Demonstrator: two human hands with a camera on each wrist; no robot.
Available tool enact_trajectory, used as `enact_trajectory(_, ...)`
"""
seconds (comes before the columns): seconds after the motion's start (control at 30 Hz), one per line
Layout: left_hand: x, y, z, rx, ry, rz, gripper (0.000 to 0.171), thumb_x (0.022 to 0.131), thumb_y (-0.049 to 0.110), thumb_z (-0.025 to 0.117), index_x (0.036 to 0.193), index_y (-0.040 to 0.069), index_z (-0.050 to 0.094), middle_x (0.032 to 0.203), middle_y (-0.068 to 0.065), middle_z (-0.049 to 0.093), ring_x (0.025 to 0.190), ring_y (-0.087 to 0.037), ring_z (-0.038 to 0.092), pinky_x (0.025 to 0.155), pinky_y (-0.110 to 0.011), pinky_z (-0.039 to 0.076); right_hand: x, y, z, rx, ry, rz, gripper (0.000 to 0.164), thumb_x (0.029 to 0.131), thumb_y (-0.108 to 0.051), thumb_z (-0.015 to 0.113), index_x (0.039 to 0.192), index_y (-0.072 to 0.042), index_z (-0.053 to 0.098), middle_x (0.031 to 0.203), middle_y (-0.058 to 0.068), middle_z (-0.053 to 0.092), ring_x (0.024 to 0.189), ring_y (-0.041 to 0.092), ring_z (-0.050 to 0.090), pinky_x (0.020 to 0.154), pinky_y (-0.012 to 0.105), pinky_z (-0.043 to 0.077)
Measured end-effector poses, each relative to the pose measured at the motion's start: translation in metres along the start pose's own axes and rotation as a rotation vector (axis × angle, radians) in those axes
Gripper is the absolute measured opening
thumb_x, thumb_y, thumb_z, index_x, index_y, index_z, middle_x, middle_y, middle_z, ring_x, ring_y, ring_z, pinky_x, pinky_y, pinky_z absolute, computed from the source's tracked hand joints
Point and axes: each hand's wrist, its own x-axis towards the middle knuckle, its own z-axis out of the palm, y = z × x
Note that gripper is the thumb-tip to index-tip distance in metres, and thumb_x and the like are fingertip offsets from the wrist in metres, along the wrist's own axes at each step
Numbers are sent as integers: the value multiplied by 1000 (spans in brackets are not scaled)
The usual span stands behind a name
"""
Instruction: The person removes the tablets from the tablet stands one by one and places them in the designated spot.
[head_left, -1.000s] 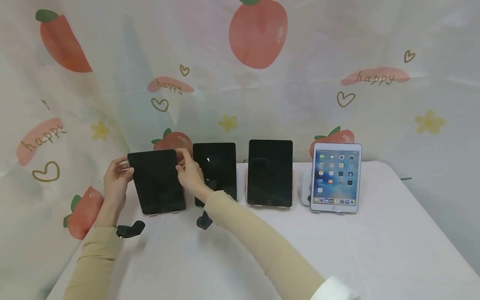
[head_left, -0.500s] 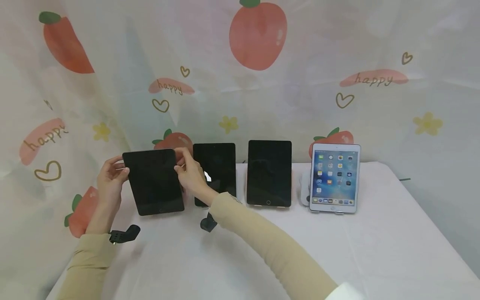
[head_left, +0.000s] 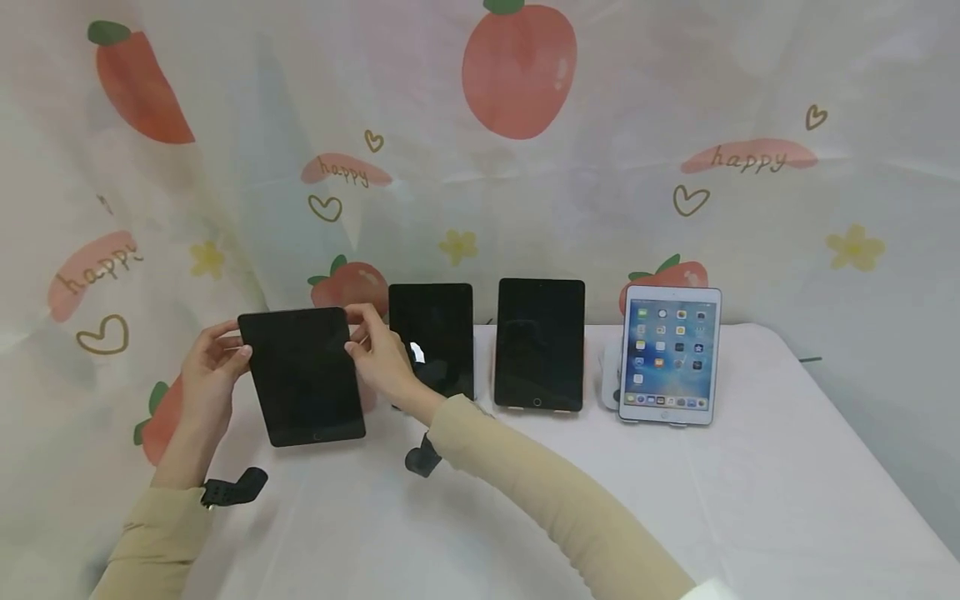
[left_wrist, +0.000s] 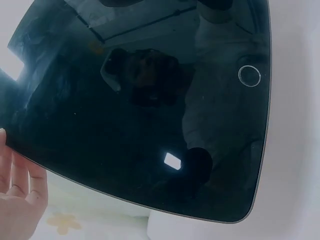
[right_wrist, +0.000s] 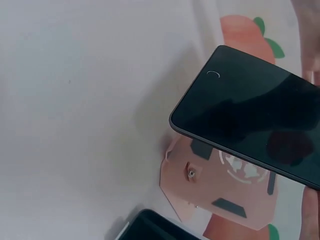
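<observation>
A black tablet (head_left: 303, 379) with a dark screen is held upright at the left of the table in the head view. My left hand (head_left: 210, 379) grips its left edge near the top corner, thumb in front. On the opposite side, my right hand (head_left: 382, 354) pinches the upper right edge. The right wrist view shows a pink metal stand (right_wrist: 197, 187) behind the tablet, its plate facing out and partly covered by it. The home button sits at the tablet's lower end. Fingertips behind the tablet are hidden.
To the right, two more black tablets, one beside my right hand (head_left: 442, 333) and one in the middle (head_left: 538, 346), lean on stands. Farther right stands a white tablet (head_left: 670, 358) with a lit screen of app icons. A white cloth covers the table (head_left: 780, 467); a fruit-print curtain hangs behind.
Both hands have moved the black tablet left and toward me, away from its stand. The stand's front lips, visible under its lower edge a second ago, no longer show there.
</observation>
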Motion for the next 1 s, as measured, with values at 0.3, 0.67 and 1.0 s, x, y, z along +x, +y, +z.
enact_trajectory(0.3,-16,-2,-8,62,-35,-46,35,93,-2,56,120,20,57,93,7,56,82,-2,59,72,-11,51,-16,2,0,63,-31,8,41,93,-5,59,129,-21,48,90,5,59,71,7,51,62,16,43)
enact_trajectory(0.67,-23,3,-16,169,-63,-127,33,93,2,57,118,24,57,89,12,57,78,-1,58,69,-11,50,-29,3,5,164,-33,66,43,90,0,61,128,-17,51,79,9,60,64,4,52,57,16,47)
enact_trajectory(1.0,-27,-3,-22,321,-117,-201,32,96,10,56,123,27,55,90,18,55,82,3,56,72,-10,49,-41,10,11,286,-43,176,47,88,4,62,128,-17,51,81,12,61,65,28,67,61,36,59)
